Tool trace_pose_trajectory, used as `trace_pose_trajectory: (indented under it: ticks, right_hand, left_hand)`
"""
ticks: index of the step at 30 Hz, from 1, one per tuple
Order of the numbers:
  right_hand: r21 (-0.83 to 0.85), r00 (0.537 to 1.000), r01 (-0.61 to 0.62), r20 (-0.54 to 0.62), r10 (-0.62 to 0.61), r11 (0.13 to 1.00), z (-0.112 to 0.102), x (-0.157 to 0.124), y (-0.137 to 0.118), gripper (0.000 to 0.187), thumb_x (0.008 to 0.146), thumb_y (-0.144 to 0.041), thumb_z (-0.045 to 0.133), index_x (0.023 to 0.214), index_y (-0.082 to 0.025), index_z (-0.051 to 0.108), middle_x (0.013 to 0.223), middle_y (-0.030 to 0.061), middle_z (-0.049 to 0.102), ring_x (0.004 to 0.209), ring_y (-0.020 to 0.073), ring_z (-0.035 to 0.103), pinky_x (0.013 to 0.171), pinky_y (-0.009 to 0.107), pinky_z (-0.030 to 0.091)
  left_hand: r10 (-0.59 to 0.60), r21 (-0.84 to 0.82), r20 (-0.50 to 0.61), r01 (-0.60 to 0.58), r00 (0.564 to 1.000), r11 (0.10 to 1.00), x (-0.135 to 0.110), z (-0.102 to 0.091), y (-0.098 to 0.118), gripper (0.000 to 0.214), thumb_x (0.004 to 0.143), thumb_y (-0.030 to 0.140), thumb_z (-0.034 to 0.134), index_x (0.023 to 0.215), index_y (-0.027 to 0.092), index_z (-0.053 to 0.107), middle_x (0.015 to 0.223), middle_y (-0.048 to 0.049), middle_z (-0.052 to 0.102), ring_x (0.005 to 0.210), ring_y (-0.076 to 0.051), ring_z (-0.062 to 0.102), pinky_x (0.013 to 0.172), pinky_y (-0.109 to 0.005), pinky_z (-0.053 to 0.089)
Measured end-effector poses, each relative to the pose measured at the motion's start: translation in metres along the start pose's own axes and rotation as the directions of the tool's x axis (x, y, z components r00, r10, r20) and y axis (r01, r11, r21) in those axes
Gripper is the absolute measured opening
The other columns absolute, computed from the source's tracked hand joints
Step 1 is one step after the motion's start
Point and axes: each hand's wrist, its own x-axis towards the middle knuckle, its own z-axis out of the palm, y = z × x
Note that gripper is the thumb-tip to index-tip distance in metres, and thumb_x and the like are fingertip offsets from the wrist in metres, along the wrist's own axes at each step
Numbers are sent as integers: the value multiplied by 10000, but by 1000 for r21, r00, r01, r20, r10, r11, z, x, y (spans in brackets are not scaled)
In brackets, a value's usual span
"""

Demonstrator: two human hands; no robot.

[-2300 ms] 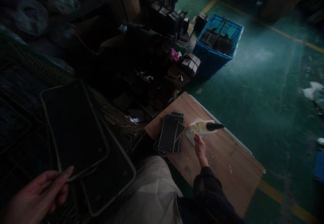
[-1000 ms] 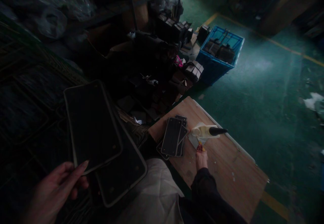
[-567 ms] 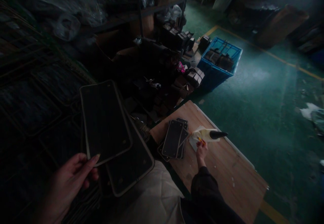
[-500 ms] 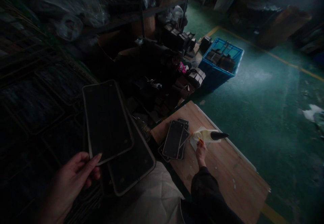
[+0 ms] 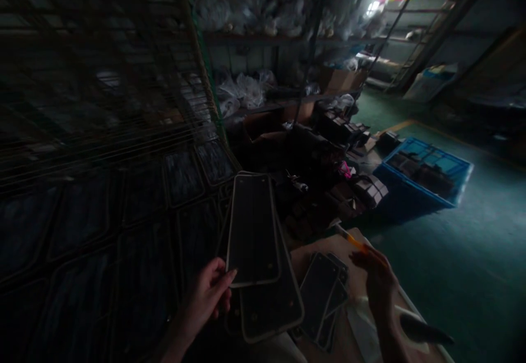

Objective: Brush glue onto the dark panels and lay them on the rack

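My left hand (image 5: 207, 292) pinches the lower left corner of a dark rectangular panel (image 5: 252, 229) with rounded corners, a pale edge and small dots near its corners. Beneath it, at an angle, lies a second, similar panel (image 5: 273, 308). My right hand (image 5: 378, 278) is closed around the orange handle of a brush (image 5: 354, 240), raised over the wooden table (image 5: 329, 242) with its pale tip pointing up and left. Between the hands, a stack of smaller dark panels (image 5: 318, 289) sits on the table. A pale bottle with a dark end (image 5: 425, 330) lies partly behind my right forearm.
Rows of dark panels (image 5: 143, 275) cover the area at left, beside a wire rack (image 5: 201, 56). Shelves with plastic bags (image 5: 250, 89) stand behind. Boxes and bundles (image 5: 370, 188) lie beyond the table, next to a blue crate (image 5: 427, 171) on the green floor.
My right hand has lifted the brush from beside the bottle, up and away from the table. The view has swung left and up; my left hand still holds the panel.
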Motion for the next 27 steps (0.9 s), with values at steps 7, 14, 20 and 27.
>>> trace_pose_trajectory:
  ticks: [7, 14, 20, 27]
  right_hand:
    - [47, 713, 441, 588, -381, 896, 109, 13, -160, 294, 989, -386, 473, 1179, -197, 593, 886, 51, 714, 800, 194, 700, 721, 303, 576]
    - [60, 391, 732, 779, -490, 679, 180, 34, -180, 242, 994, -282, 474, 1209, -233, 574, 1011, 36, 699, 895, 190, 691, 748, 263, 541]
    - [49, 320, 803, 806, -498, 594, 211, 52, -169, 230, 979, -215, 468, 1177, -214, 585, 1013, 45, 699, 879, 198, 690, 715, 260, 526]
    - [26, 294, 801, 853, -431, 598, 188, 34, -174, 245, 978, -217, 482, 1206, -218, 573, 1069, 42, 679, 917, 196, 676, 755, 264, 522]
  left_hand:
    - [65, 21, -21, -65, 998, 998, -4, 1, -11, 398, 789, 599, 540, 780, 207, 473, 525, 41, 585, 392, -127, 561, 365, -184, 364]
    - [132, -28, -47, -133, 990, 991, -7, 1, -16, 362, 814, 566, 530, 790, 208, 484, 552, 38, 580, 410, -123, 534, 387, -198, 373]
    - [223, -18, -118, -226, 968, 974, -6, -1, -20, 344, 823, 533, 560, 808, 189, 545, 609, 4, 621, 541, -157, 605, 489, -225, 426]
    - [191, -51, -59, -194, 980, 980, -5, -2, -22, 328, 841, 523, 542, 803, 198, 524, 584, 25, 603, 466, -122, 563, 428, -196, 392]
